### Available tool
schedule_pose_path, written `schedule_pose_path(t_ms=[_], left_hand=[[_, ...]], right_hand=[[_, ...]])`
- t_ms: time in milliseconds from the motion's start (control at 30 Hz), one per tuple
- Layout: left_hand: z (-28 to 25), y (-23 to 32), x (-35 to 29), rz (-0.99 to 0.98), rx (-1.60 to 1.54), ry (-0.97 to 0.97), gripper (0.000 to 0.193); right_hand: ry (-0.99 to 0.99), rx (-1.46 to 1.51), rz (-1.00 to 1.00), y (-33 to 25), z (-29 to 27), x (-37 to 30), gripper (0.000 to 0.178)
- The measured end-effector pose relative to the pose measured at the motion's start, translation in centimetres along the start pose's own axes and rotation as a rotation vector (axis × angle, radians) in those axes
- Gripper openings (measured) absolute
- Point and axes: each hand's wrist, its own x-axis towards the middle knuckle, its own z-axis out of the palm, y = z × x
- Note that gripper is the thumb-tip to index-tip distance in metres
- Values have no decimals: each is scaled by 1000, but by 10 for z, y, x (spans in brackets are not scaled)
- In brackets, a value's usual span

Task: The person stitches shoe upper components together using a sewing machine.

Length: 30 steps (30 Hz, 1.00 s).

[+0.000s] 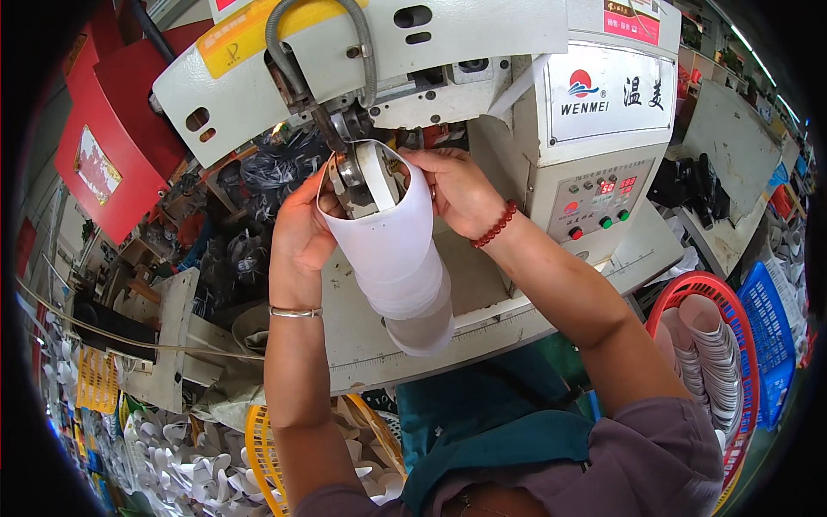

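My left hand (301, 228) pinches the white sleeve (388, 246) at the left of its rim; my right hand (457, 189) pinches the same rim opposite, slightly higher. The sleeve is between my hands, mouth up around the metal wheel (351, 168), body hanging below them over the surface (353, 332). Banded lower down, can't tell if one piece or several nested

To do this well I'd match pressure in both hands, light pinch so the rim doesn't crease, rim square to the wheel, no tugging. I'd want fingertips clear of the wheel. Sleeve seems thin and springy, so slack between hands could buckle it

Surface is pale, worn, with a ruler scale (500, 319) along its near edge below the hands. Control panel (603, 202) right of right hand, display lit. Black bags (276, 168) just beyond left hand. Yellow basket (263, 452) below left hand, white pieces (194, 452) heaped left of that. Red basket (748, 345) holds nested pale stacks (713, 345), well right of and below right hand
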Motion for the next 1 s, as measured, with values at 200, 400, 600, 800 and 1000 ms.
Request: schedule_pose_path(t_ms=[200, 400, 600, 800, 1000], left_hand=[[-23, -5, 8, -9, 22, -199, 19], [-18, -3, 2, 127, 206, -150, 21], [-10, -9, 2, 255, 377, -131, 26], [-17, -18, 15, 189, 266, -246, 28], [-16, -35, 14, 231, 250, -157, 26]], right_hand=[[20, -51, -14, 2, 4, 5, 24], [33, -234, -141, 6, 7, 4, 27], [84, -360, -240, 11, 9, 12, 32], [108, -428, -249, 10, 11, 14, 37], [81, -564, -144, 13, 3, 13, 39]])
